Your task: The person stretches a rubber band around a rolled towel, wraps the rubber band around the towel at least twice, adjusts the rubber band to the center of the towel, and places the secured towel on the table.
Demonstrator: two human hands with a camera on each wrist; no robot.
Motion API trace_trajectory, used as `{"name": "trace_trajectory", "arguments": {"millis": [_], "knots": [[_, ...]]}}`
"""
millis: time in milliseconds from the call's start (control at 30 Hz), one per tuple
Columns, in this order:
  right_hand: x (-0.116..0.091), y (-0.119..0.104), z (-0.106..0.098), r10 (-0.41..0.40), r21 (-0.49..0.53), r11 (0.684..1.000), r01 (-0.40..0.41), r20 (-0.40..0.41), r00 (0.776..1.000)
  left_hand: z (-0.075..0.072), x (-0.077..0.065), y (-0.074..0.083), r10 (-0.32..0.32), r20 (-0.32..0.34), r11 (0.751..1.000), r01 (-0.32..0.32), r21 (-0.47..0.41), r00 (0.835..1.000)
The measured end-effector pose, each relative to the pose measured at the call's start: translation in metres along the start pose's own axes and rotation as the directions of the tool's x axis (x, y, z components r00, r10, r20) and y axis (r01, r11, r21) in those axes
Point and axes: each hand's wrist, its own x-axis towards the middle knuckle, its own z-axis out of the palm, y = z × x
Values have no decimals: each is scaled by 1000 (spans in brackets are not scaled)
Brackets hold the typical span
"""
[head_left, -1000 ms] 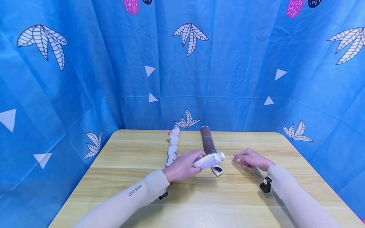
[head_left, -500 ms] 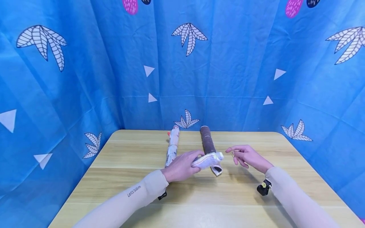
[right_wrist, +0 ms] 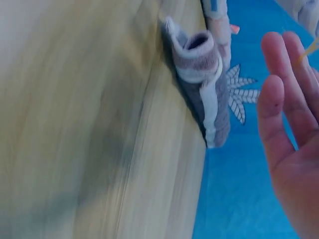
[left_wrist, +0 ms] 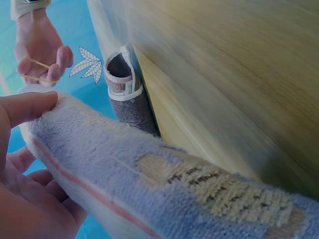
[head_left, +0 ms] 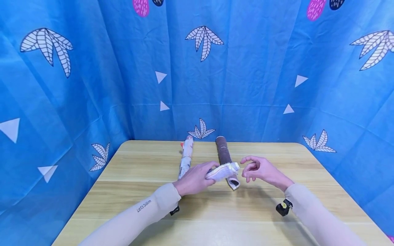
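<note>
My left hand [head_left: 194, 177] grips a rolled towel [head_left: 221, 172] around its body, holding it tilted above the table. In the left wrist view this towel is pale lilac with a pink stripe and a beige patterned patch. Just to the right of the roll's end, my right hand [head_left: 263, 171] is raised with bent fingers. A thin yellow rubber band [left_wrist: 41, 64] is stretched across those fingers; in the head view it is too fine to make out. The right hand and the held towel look slightly apart.
A brown rolled towel [head_left: 223, 150] lies on the wooden table [head_left: 147, 167], partly behind the held one. Left of it lies a whitish rolled towel [head_left: 187, 152] with a band around it and a small red tag. A blue patterned curtain [head_left: 246, 68] encloses the back and sides.
My right hand has lifted off the table area and moved left towards the towel's end, with the rubber band spread over its fingers. The left hand has barely moved.
</note>
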Motion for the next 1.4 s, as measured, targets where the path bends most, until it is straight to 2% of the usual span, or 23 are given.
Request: {"name": "trace_trajectory", "arguments": {"millis": [133,333,567,900,1200,1400], "knots": [[-2,-3,5,-22,-6,1000,21,-11,1000,0,0,-1,-7,2,1000,7,-3,1000],[-4,-2,8,-50,-100,994,51,10,999,1,0,0,-12,-1,1000,12,-1,1000],[-5,-5,6,-55,-90,995,51,-40,998,1,-1,0,-17,-14,1000,17,1,1000],[-4,-12,18,-73,-192,980,56,-83,994,1,-2,0,12,-24,1000,-12,0,1000],[3,-18,31,-127,-104,987,121,-52,991,0,1,-1,15,-34,999,-16,-44,999],[5,-20,34,-182,-38,983,181,-35,983,1,-2,-1,36,-39,996,-39,-75,999]]}}
